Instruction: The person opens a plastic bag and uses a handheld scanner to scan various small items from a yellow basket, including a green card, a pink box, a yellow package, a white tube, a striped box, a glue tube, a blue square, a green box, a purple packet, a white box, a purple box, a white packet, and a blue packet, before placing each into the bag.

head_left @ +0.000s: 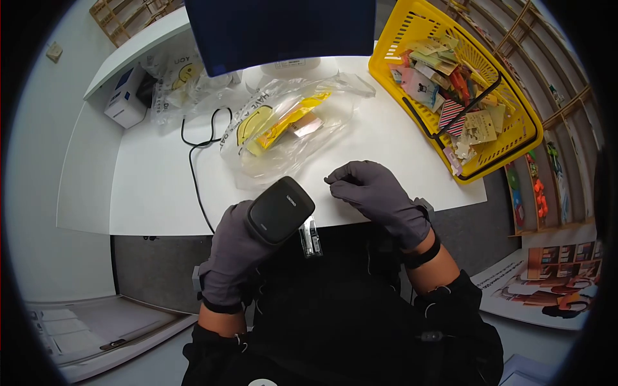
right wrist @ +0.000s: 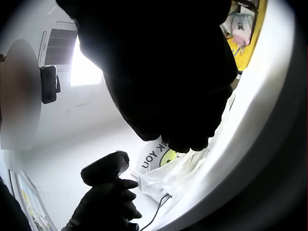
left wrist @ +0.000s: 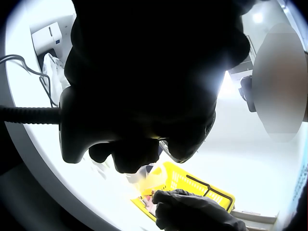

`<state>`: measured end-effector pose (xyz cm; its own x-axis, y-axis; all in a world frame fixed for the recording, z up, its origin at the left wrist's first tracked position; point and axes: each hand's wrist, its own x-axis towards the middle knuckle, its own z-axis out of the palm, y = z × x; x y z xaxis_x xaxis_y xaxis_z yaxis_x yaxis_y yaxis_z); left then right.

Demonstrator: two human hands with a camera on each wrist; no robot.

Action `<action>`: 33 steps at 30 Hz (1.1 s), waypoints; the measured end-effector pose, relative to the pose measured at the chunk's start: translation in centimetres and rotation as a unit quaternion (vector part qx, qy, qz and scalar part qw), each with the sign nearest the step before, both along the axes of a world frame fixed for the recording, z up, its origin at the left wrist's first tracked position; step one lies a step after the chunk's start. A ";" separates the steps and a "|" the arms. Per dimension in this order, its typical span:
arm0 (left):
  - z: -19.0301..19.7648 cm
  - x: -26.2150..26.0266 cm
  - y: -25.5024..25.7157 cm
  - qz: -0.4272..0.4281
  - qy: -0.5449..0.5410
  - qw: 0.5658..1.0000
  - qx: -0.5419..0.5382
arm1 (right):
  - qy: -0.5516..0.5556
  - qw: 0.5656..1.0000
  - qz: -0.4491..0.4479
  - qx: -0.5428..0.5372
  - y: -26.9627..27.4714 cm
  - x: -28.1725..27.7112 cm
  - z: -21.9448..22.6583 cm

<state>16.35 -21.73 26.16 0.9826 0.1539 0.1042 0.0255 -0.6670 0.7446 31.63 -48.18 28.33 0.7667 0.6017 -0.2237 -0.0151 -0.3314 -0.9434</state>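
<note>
- head: left hand (head_left: 235,251) grips one scanner (head_left: 281,211) over the desk's (head_left: 154,193) near edge, one packet (head_left: 310,239) beside; right hand (head_left: 380,193) bends its fingers, cannot tell if pinching; bare desk between; one bag (head_left: 254,125) beyond, one basket (head_left: 528,132) far right.
- left wrist: one cord (left wrist: 31,115) leaves the scanner.
- right wrist: scanner above left hand.

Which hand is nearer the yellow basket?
Right. The right hand is just left of and nearer the wearer than the yellow basket, not touching it. The left hand is farther left, gripping the black handheld device.
</note>
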 end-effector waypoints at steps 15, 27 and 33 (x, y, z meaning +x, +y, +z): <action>1.6 -2.2 1.0 0.052 -0.054 0.997 -0.035 | -0.080 0.985 0.149 0.037 -0.2 -2.3 -1.2; 2.3 -4.8 1.7 0.049 -0.117 0.992 -0.014 | -0.358 0.795 0.463 -0.162 10.0 -11.3 -15.0; 1.6 -6.1 2.4 0.087 -0.090 0.992 -0.013 | -0.382 0.824 0.415 -0.054 7.9 -9.1 -9.3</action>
